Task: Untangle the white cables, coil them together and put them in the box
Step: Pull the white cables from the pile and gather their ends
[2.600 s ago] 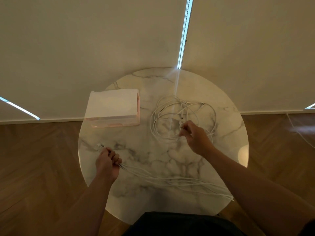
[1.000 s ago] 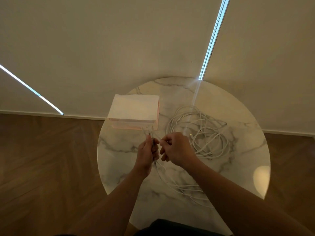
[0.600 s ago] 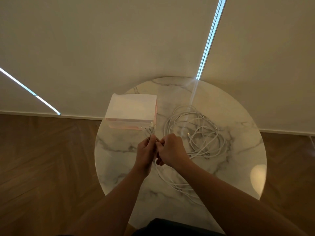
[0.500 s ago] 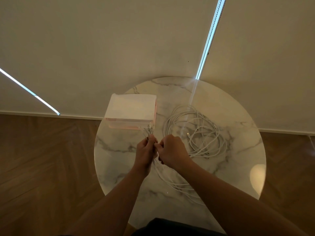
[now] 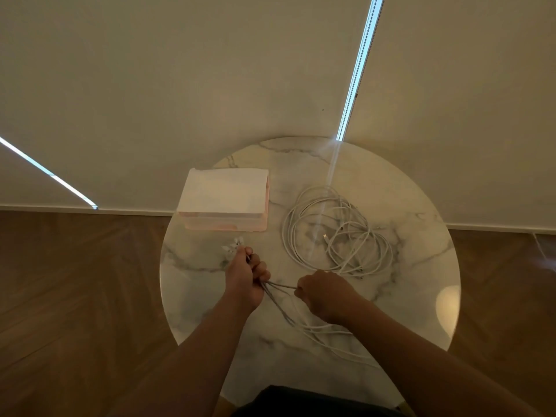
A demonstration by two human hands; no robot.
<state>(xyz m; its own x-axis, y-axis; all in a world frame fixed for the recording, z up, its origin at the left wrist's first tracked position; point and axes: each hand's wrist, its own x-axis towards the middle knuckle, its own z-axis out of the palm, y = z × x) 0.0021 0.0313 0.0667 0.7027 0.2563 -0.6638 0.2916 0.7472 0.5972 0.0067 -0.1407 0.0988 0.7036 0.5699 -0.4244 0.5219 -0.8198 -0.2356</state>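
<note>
Cables (image 5: 334, 233) pile loosely on the bench (image 5: 406, 296) right of the box (image 5: 224, 203); your left grip (image 5: 245, 278) clamps gathered plug ends (image 5: 233, 246), right grip (image 5: 325, 296) pinches one strand (image 5: 281, 285). Untangling stage, likely; next pull strands free.

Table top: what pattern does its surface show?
White marble with grey veins, on the round table top, seen in the head view.

Round marble table (image 5: 406, 299), white cables (image 5: 334, 233), closed box (image 5: 224, 203)
</note>
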